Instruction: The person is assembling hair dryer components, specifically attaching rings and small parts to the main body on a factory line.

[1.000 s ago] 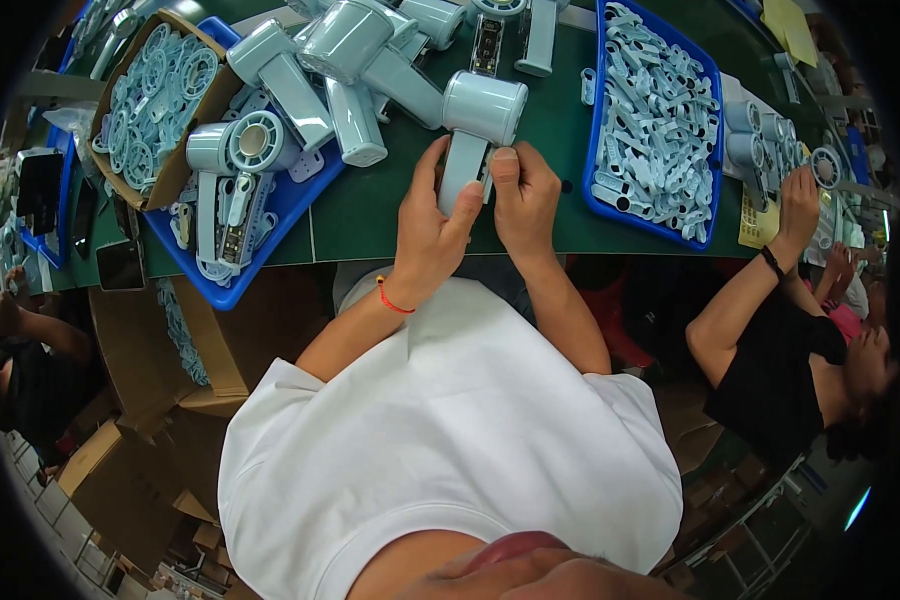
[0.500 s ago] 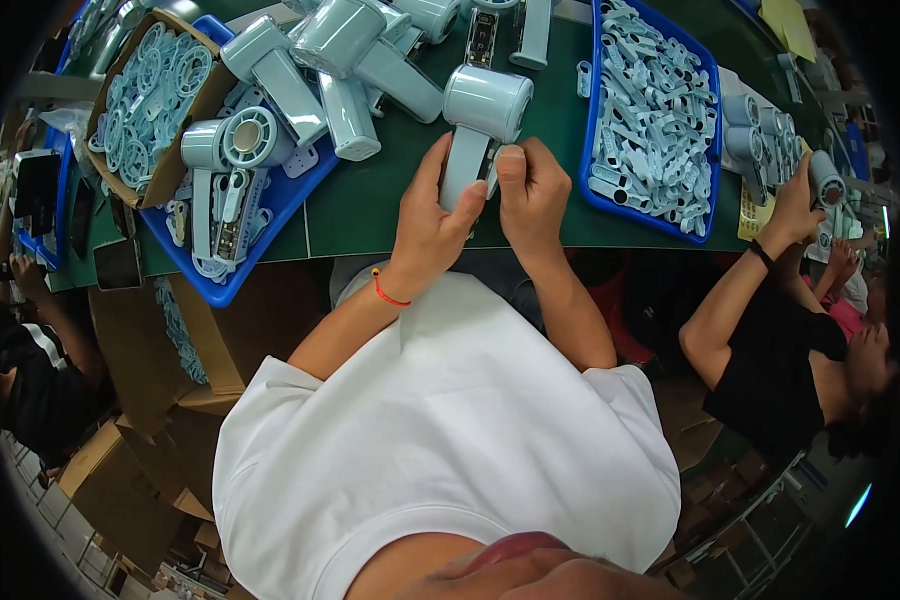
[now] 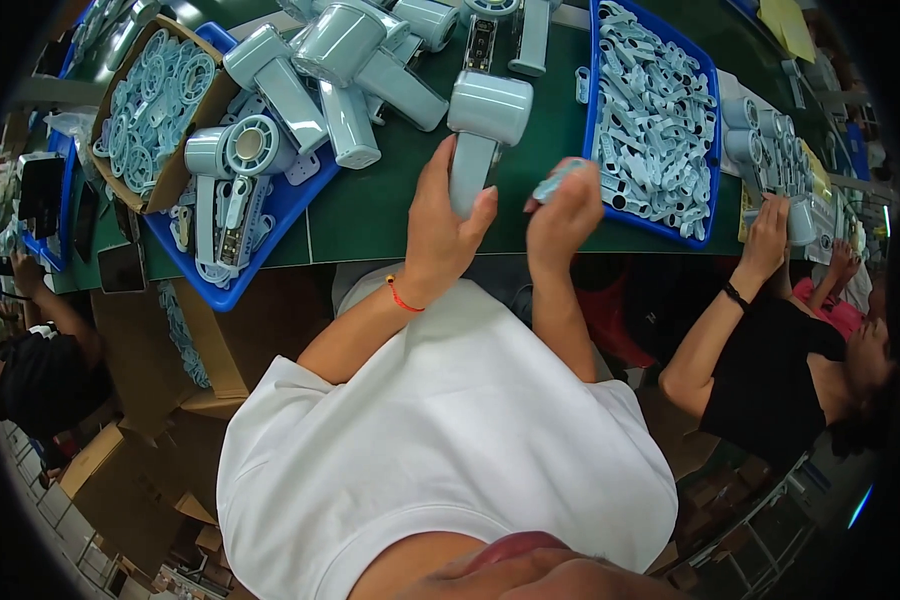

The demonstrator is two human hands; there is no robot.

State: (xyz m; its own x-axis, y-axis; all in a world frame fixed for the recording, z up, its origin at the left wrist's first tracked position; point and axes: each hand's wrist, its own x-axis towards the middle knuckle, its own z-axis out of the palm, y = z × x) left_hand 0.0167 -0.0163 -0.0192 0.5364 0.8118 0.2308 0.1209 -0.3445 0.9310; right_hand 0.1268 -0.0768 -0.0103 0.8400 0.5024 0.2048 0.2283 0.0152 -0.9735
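Pinching small part (image 3: pixel 557 182) | right hand (image 3: pixel 567 218) now off fan (image 3: pixel 491 107) | left hand (image 3: pixel 442 228) still gripping it

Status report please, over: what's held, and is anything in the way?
Left grip: holding housing. Right grip: holding small pale-blue part, apart from housing. Blue tray close by at right; no visible obstruction.

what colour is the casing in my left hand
Pale blue casing, clearest in the head view.

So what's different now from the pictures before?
The right hand came away from the hammer-shaped housing, moved right, and now holds a small pale-blue part. The left hand still grips the housing; the blue tray of parts stayed put.
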